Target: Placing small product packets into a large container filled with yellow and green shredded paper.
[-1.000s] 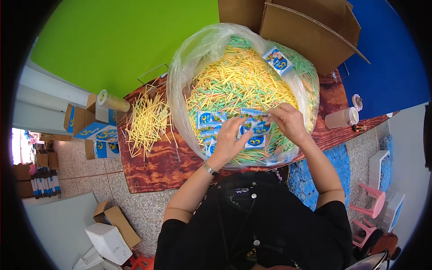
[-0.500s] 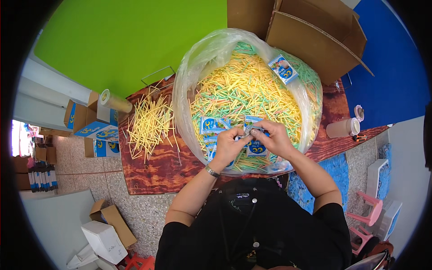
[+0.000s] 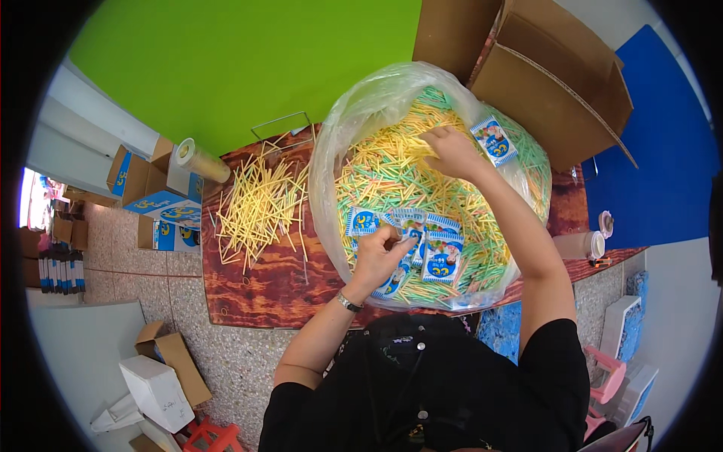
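Note:
A large clear plastic bag (image 3: 331,151) lies wide open, filled with thin yellow, green and pinkish sticks (image 3: 392,162). My left hand (image 3: 379,260) is at the near side of the bag, thumb and fingers closed on a small blue-and-white packet (image 3: 412,226). More such packets lie on the sticks around it, one of them a blue-and-white packet (image 3: 443,252) just to the right. Farther back, my right hand (image 3: 454,152) reaches over the sticks, fingers apart at their surface. Another packet (image 3: 494,141) rests on the bag's right side, near that hand.
Loose yellow sticks (image 3: 260,211) form a pile on the red-brown wooden table (image 3: 260,297). Behind the bag stands an open cardboard box (image 3: 542,98). A clear cylindrical container (image 3: 202,161) is at the left edge, beside blue-and-white cartons (image 3: 162,203). A pale cup (image 3: 578,245) stands at right.
My right hand has left the packet that both hands were at and moved up and away over the sticks. My left hand stays near the packets, holding one.

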A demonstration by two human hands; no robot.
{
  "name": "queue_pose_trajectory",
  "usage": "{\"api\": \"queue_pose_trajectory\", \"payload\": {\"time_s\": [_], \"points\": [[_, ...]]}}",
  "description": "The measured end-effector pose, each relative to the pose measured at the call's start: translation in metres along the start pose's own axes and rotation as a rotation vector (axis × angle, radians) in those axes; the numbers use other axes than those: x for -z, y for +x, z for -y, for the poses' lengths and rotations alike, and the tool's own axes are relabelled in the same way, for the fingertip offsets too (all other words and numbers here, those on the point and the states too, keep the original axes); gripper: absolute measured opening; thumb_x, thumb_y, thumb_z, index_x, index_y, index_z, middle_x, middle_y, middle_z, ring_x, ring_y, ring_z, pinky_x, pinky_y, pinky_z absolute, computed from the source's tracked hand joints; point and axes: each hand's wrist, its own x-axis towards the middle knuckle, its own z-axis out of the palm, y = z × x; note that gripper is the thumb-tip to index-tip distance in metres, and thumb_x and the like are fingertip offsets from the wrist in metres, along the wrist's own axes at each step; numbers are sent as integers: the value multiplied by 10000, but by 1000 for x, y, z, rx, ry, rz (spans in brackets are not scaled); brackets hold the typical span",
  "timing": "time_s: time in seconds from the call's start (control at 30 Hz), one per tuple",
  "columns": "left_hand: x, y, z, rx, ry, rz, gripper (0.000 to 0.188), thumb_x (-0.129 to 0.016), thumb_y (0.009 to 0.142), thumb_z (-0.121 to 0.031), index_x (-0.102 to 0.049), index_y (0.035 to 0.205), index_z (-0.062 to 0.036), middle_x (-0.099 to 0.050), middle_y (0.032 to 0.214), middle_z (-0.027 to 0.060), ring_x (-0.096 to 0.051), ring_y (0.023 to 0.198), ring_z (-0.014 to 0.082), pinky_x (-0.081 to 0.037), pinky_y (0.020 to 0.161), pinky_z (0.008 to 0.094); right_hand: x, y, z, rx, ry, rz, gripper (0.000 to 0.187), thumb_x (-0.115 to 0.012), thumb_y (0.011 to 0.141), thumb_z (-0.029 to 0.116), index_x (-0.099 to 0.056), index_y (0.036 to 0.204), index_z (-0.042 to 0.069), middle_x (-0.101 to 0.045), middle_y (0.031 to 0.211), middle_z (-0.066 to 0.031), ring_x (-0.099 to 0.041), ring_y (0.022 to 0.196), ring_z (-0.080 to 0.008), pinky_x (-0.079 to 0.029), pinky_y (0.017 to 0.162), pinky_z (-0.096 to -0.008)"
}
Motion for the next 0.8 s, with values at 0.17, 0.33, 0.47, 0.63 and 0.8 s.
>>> {"api": "queue_pose_trajectory", "payload": {"time_s": [0.17,0.33,0.47,0.63,0.8], "points": [[1,-4,7,32,-18,-7,326,-794,787,-189,-530,691,-23,-498,556,9,-434,521,64,-365,472,254,-17,47,13,-189,-346,610,481,-721,735,281,-658,1156,57,-546,1293,-168,-451,1254,-346,-361,1026,-544],[3,-7,11,35,-35,-14,373,-790,795,-172,-459,667,-54,-433,580,-35,-387,546,45,-327,466,238,-28,48,18,-142,-472,575,386,-616,803,224,-655,1132,27,-545,1268,-166,-464,1233,-332,-351,1032,-550],[0,-7,6,23,-32,-5,362,-784,802,-173,-469,673,-48,-446,592,-31,-396,563,50,-337,482,239,-40,40,8,-97,-457,509,326,-506,851,175,-636,1091,-2,-553,1237,-177,-467,1220,-340,-303,1056,-596],[-1,-10,5,34,-36,-15,356,-777,810,-180,-476,677,-46,-463,603,-31,-407,572,48,-349,492,240,-50,24,4,-84,-422,333,302,-523,848,117,-616,1108,-6,-566,1213,-179,-471,1217,-333,-295,1055,-606],[1,-10,3,55,-42,-11,368,-779,809,-184,-468,669,-49,-457,598,-31,-413,565,47,-358,484,243,-29,6,-2,94,-337,-2,275,-506,868,103,-534,1116,-12,-585,1166,-198,-489,1213,-331,-252,1102,-588]]}}
